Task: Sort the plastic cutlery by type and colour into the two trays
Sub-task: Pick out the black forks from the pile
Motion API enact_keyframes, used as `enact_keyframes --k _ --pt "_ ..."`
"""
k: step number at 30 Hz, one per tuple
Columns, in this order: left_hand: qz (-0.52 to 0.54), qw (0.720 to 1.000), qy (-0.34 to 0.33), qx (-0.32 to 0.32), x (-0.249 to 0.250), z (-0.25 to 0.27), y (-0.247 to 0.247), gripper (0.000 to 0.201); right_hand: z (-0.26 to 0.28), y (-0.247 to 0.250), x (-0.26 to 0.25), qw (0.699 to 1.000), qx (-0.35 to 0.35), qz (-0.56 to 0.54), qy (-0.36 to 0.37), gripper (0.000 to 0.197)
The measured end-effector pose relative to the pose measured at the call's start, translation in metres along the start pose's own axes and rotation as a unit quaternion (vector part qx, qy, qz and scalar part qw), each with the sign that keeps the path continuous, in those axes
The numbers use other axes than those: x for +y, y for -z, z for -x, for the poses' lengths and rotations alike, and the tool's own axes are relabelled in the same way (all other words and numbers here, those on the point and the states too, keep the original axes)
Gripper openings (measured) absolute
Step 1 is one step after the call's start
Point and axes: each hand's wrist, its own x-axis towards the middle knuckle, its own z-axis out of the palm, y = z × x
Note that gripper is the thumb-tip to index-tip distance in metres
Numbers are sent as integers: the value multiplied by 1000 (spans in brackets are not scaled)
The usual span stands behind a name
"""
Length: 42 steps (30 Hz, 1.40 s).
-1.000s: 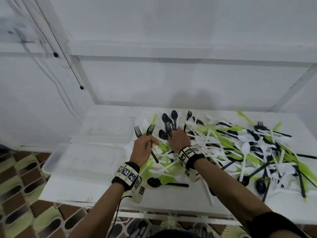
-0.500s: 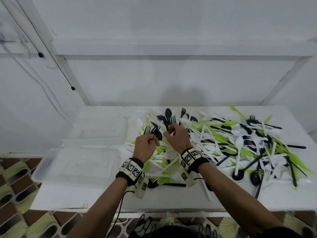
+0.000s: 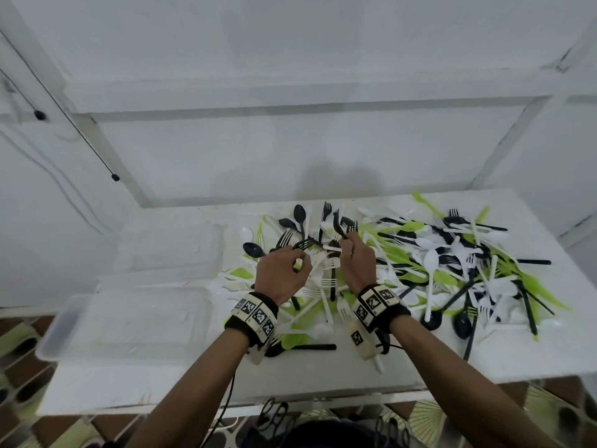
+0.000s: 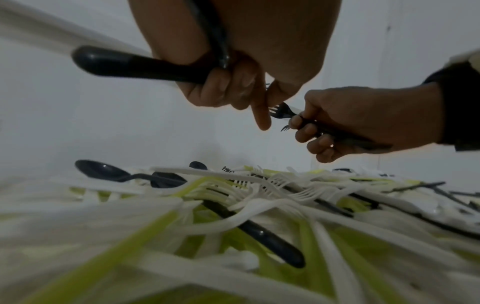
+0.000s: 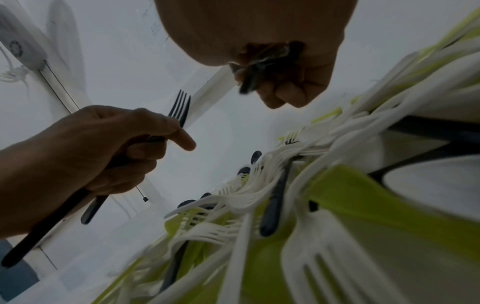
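Note:
A mixed pile of white, green and black plastic cutlery [image 3: 429,263] covers the middle and right of the white table [image 3: 323,376]. My left hand [image 3: 284,273] grips a few black forks [image 3: 286,238] above the pile's left side; its index finger [image 4: 262,117] sticks out straight. Close to its right, my right hand [image 3: 357,260] grips a small bunch of black forks [image 3: 338,225], their tines [image 4: 280,111] pointing at the left hand. The left hand's fork handles [image 5: 44,228] hang below its fist. Two clear trays, the far one [image 3: 168,247] and the near one [image 3: 129,321], stand left of the pile.
Black spoons [image 3: 298,215] lie at the pile's far left edge. A black handle [image 3: 310,347] lies near the front edge between my wrists. A white wall and frame rise behind the table. A patterned floor [image 3: 19,350] shows below the table's left edge.
My right hand has risen off the pile with black forks in its grip. The left hand's forks have tilted over, and the two hands have drawn close together.

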Motion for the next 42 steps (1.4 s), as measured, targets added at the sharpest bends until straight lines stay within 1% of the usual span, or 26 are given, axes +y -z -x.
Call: enact_keyframes --k 4,6,8,10,12,13,14,15,19,22,26,28,32,35,39,42 --pt "-114 990 -85 -14 3 -6 -11 41 -4 8 13 999 1 35 -16 32" --pt "-153 982 -105 -23 6 -8 -13 48 -8 9 17 998 -8 54 -12 36" --pt "-171 979 -107 -35 7 -9 -14 53 -15 8 20 998 -22 54 -3 37" --pt "-175 979 -95 -43 6 -10 -14 50 -23 6 18 998 -43 40 -13 35" --pt "-164 982 -80 -47 2 -11 -16 34 -32 6 13 997 -64 22 -32 33" --pt "-161 983 -69 -49 0 -12 -17 25 -35 6 11 997 -67 21 -29 33" --pt "-162 984 -59 -49 -2 -15 -18 20 -39 4 11 997 -69 29 -24 32" --pt "-162 984 -47 -52 -4 -19 -19 19 -41 4 10 996 -73 37 -22 32" --pt "-153 985 -3 -75 -1 -46 -26 20 -39 7 13 995 -85 17 -40 26" --pt "-154 985 13 -82 8 -75 -36 23 -33 20 17 994 -85 -40 -55 20" --pt "-175 979 23 -101 20 -119 -53 27 -35 41 28 989 -100 -54 -97 20" --pt "-208 970 25 -121 23 -138 -65 29 -38 52 34 990 -98 -37 -99 21" --pt "-289 942 15 -170 23 -170 -86 29 -41 68 46 993 -72 -28 -85 24" --pt "-326 925 9 -196 24 -189 -97 32 -42 76 58 994 -63 -16 -88 24" --pt "-354 907 19 -229 26 -198 -109 29 -41 83 71 993 -68 -21 -96 23" --pt "-353 905 47 -233 20 -197 -115 29 -39 84 79 992 -71 -19 -98 23"
